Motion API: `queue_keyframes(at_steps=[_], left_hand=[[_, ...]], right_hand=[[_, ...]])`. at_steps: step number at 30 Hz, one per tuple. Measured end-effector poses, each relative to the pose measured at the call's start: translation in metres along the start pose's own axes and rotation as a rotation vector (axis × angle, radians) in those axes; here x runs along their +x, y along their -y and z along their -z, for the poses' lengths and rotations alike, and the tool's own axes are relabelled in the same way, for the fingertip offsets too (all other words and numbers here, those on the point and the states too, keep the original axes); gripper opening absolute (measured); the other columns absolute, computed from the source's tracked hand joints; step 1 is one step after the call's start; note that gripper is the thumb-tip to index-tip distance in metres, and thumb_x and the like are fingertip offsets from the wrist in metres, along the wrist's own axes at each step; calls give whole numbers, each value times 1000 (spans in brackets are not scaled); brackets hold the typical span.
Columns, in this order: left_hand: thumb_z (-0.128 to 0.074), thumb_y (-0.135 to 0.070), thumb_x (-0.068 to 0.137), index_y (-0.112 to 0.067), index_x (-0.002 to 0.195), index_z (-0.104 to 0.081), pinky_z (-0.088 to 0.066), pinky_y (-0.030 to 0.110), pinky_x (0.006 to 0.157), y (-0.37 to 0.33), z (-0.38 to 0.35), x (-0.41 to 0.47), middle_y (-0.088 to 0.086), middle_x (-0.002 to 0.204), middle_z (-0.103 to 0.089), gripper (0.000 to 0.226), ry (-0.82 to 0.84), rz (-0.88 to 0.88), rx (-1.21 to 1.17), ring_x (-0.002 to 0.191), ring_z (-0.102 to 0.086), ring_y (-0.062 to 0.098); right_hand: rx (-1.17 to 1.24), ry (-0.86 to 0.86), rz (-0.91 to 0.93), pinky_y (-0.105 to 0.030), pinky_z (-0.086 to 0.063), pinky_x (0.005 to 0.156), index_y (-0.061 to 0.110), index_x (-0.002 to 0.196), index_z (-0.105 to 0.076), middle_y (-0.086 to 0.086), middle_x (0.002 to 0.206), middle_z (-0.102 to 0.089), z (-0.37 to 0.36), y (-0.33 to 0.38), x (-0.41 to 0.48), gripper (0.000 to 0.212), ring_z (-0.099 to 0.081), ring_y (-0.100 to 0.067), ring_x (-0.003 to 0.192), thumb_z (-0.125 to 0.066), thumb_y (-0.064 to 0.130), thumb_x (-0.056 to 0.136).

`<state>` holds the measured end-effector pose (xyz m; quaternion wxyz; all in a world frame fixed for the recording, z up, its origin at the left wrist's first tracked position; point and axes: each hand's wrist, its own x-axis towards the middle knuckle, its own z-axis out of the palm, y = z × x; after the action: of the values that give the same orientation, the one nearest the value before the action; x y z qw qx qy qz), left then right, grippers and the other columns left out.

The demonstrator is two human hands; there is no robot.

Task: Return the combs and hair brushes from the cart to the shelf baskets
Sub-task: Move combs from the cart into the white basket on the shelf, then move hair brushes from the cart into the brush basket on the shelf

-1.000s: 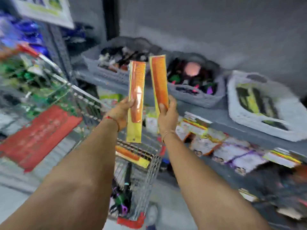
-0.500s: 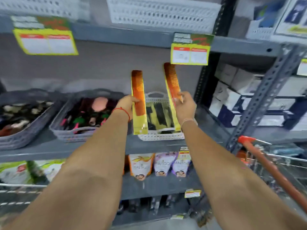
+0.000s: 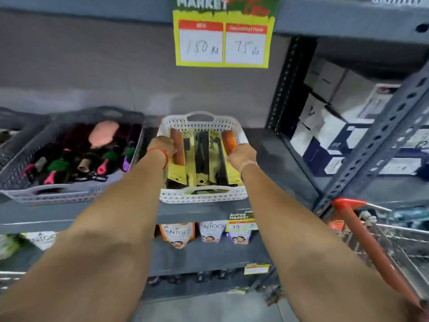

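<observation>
**Over the white basket: both combs lowered in**

Left hand [image 3: 162, 147] and right hand [image 3: 241, 154], raised upright half a second ago, now pinch orange combs [image 3: 178, 147] inside white basket [image 3: 202, 197]. Release judged next; cart [image 3: 371, 242] waits rightward.

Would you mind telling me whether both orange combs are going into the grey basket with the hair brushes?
No, both orange combs, left and right, are in the white basket, beside the grey basket.
</observation>
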<state>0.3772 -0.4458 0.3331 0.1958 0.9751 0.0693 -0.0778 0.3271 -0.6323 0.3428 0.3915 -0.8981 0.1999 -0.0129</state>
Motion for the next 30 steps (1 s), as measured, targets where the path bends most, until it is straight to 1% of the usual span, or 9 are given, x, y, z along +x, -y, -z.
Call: queue_keyframes(at_steps=[4,9,11,15,18,21,24,27,30], left_hand=[[-43,-13,92,3,120,-58,-44,37,100,-4,-22,-12,21,128,-60,36,-99,35,64,120,-56,34],[-46,-2,88,3,119,-59,-48,36,95,-6,-17,-16,22,125,-61,33,-53,17,87,117,-58,35],[-45,-3,90,1,124,-57,-49,35,90,2,-6,-17,21,126,-61,36,-23,-48,107,116,-59,33],[-44,-19,96,-7,139,-45,-33,27,108,15,52,-40,15,146,-46,45,-142,-150,-182,134,-44,28],[-51,-36,90,-5,117,-64,-44,28,93,58,93,-62,17,127,-63,43,-270,-119,-573,117,-60,29],[-46,-31,95,-18,79,-60,-48,18,51,129,116,-100,3,71,-70,25,-282,-65,-992,62,-65,16],[-41,-30,98,-20,79,-58,-43,21,56,218,115,-147,-7,62,-66,27,-353,101,-1118,45,-62,1],[-39,-35,97,-20,71,-53,-39,21,56,309,97,-186,-7,50,-66,34,-462,336,-1184,29,-56,-6],[-39,-29,98,-15,74,-50,-41,13,39,385,59,-224,3,54,-59,30,-403,576,-1189,23,-52,-1]], right_hand=[[-185,48,-1,-34,-48,83,4,122,-54,-19,125,-58,-12,-13,0,37,-58,-32,107,-42,8,87],[-205,97,1,-28,-42,72,25,138,-40,-13,111,-60,-15,-12,-3,55,-60,-32,90,-36,5,87],[-243,112,34,-34,-47,80,19,138,-40,-17,119,-60,-15,-8,-7,48,-59,-34,104,-34,11,90],[-267,-5,249,-46,-39,105,13,139,-30,-20,133,-51,-14,21,-20,55,-46,-38,124,-29,45,94],[-66,-7,419,-43,-39,102,6,131,-40,-21,131,-52,-28,73,-56,54,-48,-37,122,-35,45,95],[198,123,623,-38,-39,100,5,120,-50,-21,125,-58,-66,130,-107,42,-53,-33,119,-44,37,94],[367,381,656,-39,-51,88,11,109,-53,-18,103,-65,-124,175,-167,32,-62,-31,97,-44,37,95],[345,706,603,-19,-44,39,21,96,-43,-7,79,-59,-194,201,-230,28,-57,-22,59,-36,48,94],[156,960,533,-22,-42,41,26,90,-43,-9,85,-58,-275,197,-276,39,-60,-27,60,-29,62,89]])
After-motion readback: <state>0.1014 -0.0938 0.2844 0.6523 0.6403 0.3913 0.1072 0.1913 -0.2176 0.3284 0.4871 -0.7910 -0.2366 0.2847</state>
